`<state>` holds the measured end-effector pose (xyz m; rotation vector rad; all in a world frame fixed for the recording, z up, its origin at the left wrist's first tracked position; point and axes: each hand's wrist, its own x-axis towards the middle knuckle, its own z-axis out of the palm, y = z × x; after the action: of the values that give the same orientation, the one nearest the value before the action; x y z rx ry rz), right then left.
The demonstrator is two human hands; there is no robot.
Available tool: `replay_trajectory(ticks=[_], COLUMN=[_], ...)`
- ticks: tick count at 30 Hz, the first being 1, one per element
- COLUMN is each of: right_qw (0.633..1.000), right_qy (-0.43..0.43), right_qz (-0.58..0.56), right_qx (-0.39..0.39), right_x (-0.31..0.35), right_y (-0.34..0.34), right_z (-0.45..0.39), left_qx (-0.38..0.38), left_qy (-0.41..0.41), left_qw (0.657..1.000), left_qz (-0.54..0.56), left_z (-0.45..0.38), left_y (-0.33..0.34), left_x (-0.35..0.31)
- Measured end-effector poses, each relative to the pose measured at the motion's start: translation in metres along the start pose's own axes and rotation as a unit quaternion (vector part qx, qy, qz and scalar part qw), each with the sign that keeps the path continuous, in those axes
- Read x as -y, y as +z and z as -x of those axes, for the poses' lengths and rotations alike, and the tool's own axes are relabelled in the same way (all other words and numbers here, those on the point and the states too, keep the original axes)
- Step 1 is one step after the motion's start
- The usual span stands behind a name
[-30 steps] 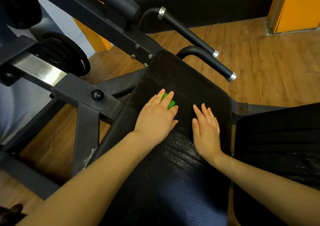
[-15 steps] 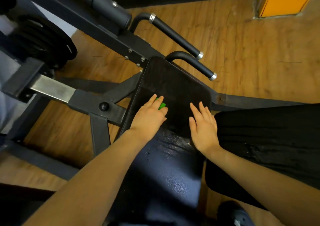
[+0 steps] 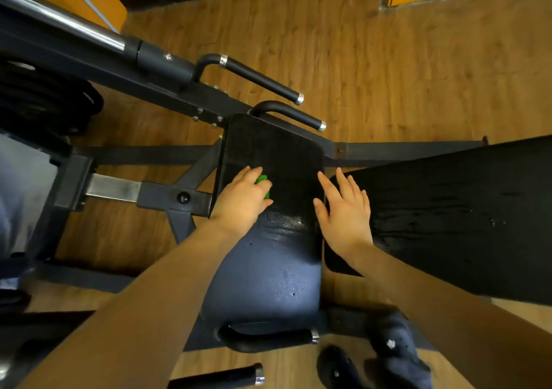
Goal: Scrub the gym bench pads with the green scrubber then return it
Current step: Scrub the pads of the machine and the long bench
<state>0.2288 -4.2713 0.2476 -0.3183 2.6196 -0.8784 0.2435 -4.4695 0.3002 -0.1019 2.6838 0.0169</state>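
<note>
My left hand (image 3: 242,199) presses the green scrubber (image 3: 262,181) flat against the left part of the narrow black bench pad (image 3: 280,155); only a bit of green shows between the fingers. The pad's nearer half is dark blue and looks wet and shiny. My right hand (image 3: 343,209) lies with fingers spread across the gap between this pad's right edge and the wide black pad (image 3: 454,206) to the right, which carries wet streaks.
Grey machine frame (image 3: 167,194) and stacked weight plates (image 3: 38,102) stand at left. Two black handles (image 3: 263,79) stick out beyond the pad, another handle (image 3: 265,339) lies below it. A dark shoe (image 3: 397,350) stands on the wooden floor at bottom right.
The view has pulled back and tilted down, showing more of the pad and floor. My left hand with the scrubber slid slightly toward the pad's left edge; my right hand shifted right over the gap.
</note>
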Motion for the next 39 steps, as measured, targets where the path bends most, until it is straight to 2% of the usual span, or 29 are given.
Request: replay_trajectory(ticks=[4,14,22,29,39], right_qw=[1.000,0.997,0.984,0.979,0.963], right_qy=[0.016,0.007,-0.063,-0.068,-0.075], right_qz=[0.010,0.072,0.157,0.189,0.260], right_qx=[0.005,0.039,0.051,0.046,0.012], right_x=[-0.009,-0.038,-0.067,-0.086,-0.122], right_y=[-0.017,-0.028,-0.024,0.007,0.101], right_z=[0.020,0.042,0.052,0.049,0.018], left_qx=[0.013,0.012,-0.017,-0.029,-0.072], left_qy=[0.009,-0.038,-0.063,-0.063,-0.031], left_qw=[1.000,0.998,0.997,0.996,0.997], left_qz=[0.005,0.047,0.049,0.054,0.015], left_z=[0.016,0.045,0.055,0.043,-0.005], left_y=[-0.007,0.020,0.051,0.083,0.155], left_x=[-0.009,-0.028,-0.033,-0.030,-0.007])
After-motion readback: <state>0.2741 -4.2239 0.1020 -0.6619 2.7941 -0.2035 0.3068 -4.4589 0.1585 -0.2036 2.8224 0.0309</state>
